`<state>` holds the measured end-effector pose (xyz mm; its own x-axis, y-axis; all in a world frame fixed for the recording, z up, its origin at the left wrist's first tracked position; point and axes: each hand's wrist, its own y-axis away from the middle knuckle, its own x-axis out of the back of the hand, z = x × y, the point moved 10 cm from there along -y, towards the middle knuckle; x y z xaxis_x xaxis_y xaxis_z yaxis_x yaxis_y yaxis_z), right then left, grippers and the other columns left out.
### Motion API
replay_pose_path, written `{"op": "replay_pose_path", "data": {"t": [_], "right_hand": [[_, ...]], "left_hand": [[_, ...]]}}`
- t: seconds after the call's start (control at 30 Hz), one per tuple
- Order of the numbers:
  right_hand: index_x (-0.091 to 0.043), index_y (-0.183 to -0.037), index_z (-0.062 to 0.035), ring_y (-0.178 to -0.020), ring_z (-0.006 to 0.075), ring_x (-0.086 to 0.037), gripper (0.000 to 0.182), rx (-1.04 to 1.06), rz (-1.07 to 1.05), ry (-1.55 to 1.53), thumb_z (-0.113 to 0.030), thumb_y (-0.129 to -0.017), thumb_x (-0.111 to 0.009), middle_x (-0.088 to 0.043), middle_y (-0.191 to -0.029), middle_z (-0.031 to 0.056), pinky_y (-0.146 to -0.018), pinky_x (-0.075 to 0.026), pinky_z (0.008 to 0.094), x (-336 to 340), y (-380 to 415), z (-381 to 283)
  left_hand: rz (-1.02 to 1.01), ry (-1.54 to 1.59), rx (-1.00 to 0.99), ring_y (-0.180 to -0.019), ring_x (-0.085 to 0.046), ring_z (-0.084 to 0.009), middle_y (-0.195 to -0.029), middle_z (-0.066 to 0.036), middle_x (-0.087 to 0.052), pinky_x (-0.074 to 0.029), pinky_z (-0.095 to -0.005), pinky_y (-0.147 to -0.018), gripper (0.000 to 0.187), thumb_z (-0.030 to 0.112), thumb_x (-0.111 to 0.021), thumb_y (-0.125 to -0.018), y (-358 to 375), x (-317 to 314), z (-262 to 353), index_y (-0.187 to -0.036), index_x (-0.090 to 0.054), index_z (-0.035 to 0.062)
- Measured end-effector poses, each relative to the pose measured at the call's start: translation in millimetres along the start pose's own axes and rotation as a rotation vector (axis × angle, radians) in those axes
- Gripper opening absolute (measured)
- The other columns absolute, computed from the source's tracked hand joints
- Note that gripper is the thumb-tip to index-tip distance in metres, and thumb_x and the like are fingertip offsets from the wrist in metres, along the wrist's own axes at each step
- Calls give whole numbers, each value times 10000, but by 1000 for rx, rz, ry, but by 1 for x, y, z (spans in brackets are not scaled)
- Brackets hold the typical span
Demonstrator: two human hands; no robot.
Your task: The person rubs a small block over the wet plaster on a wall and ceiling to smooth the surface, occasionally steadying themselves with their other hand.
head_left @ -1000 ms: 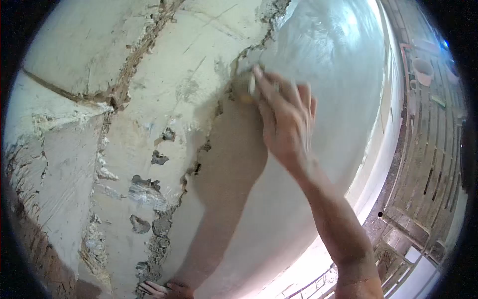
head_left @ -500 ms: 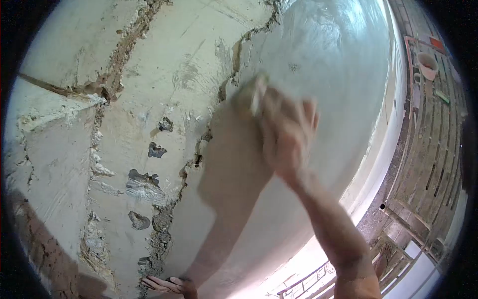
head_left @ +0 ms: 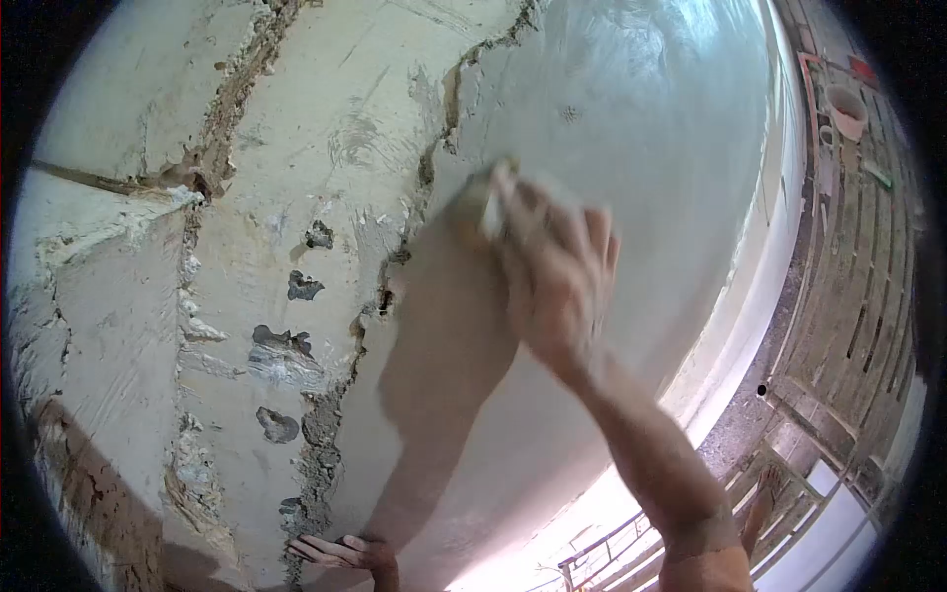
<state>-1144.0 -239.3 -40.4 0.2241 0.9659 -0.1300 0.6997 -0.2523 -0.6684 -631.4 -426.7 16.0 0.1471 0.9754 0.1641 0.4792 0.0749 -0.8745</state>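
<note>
Against the smooth grey plaster [head_left: 631, 326] my right hand [head_left: 562, 271] is closed around a yellowish, sponge-like pad [head_left: 481, 212], pressed to the surface close to its broken left edge. Motion blurs the pad, and my fingers cover part of it. A dark shadow of the arm falls on the plaster below. At the bottom, my left hand [head_left: 340, 553] lies flat on the wall with fingers stretched out, beside the rough crack [head_left: 321, 444]. It holds nothing.
Older cream plaster [head_left: 326, 128] with chipped holes and deep cracks covers the left side. On the right, a slatted wooden platform [head_left: 858, 266] lies far below, with a bucket [head_left: 846, 113] and a green object [head_left: 877, 176] on it. A bare foot [head_left: 767, 485] shows lower right.
My right hand and the pad have shifted slightly left and down across the plaster. My left hand stays on the wall, while the whole view has shifted a little.
</note>
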Motion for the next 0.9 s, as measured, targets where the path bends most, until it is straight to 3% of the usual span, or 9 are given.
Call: {"op": "replay_pose_path", "data": {"t": [0.1,0.23,0.3,0.4,0.5,0.63,0.73,0.8,0.9], "right_hand": [[-624,-1437,-202,-1050,258,-539,503,-52,234,61,-168,-935,-640,-626,-1333,-6,-884,-417,413,1,-61,34],[-629,-1433,-213,-1062,241,-536,526,-106,207,57,-158,-910,-651,-624,-1336,-16,-884,-414,398,0,-48,13],[-621,-1445,-234,-1066,222,-533,566,-77,-30,-41,-160,-885,-651,-621,-1344,-33,-886,-407,384,-8,-2,-15],[-617,-1453,-250,-1077,206,-530,586,6,-93,-40,-179,-872,-645,-620,-1348,-45,-888,-402,378,-7,42,-24],[-626,-1444,-259,-1085,238,-533,571,15,51,54,-203,-876,-635,-624,-1356,-27,-905,-406,387,-6,20,13],[-639,-1426,-240,-1131,350,-537,472,-98,241,161,-193,-960,-582,-633,-1356,39,-986,-408,465,-4,-68,93],[-683,-1361,-172,-1214,345,-529,374,-223,309,103,-244,-1009,-576,-628,-1371,99,-1093,-369,477,2,-77,126],[-637,-1428,-229,-1150,368,-534,439,-255,285,94,-190,-999,-555,-622,-1374,54,-1027,-389,487,-1,-38,108],[-624,-1447,-256,-1145,322,-526,512,-121,192,41,-190,-940,-619,-609,-1396,20,-1034,-382,450,-8,40,44]], "left_hand": [[10,-41,-19,-1542,-177,-486,-1659,-304,-211,-144,-640,-1225,743,499,-267,-1088,4,-3,-1,-1597,-276,-42],[27,-109,-47,-1543,-171,-487,-1660,-305,-205,-127,-638,-1232,744,496,-253,-1087,-4,1,10,-1597,-273,-47],[13,34,77,-1546,-162,-485,-1659,-302,-207,-119,-639,-1235,750,503,-227,-1090,-11,12,19,-1600,-263,-46],[20,49,69,-1556,-151,-463,-1675,-268,-203,-98,-637,-1238,758,526,-226,-1085,-12,10,17,-1606,-263,-24],[25,56,66,-1565,-139,-440,-1690,-233,-199,-76,-635,-1241,767,549,-224,-1081,-10,9,13,-1613,-263,-2],[71,23,-7,-1545,-161,-482,-1657,-298,-209,-108,-632,-1241,743,495,-226,-1093,-18,14,24,-1601,-258,-47],[54,-26,-3,-1542,-169,-484,-1661,-303,-191,-119,-630,-1236,735,481,-240,-1094,-12,11,15,-1601,-252,-52],[43,67,80,-1564,-139,-433,-1688,-243,-196,-67,-631,-1240,846,638,-224,-1056,-5,6,5,-1614,-275,5],[32,94,115,-1563,-140,-433,-1688,-243,-195,-70,-629,-1239,845,636,-220,-1057,-6,4,8,-1616,-268,4]]}}
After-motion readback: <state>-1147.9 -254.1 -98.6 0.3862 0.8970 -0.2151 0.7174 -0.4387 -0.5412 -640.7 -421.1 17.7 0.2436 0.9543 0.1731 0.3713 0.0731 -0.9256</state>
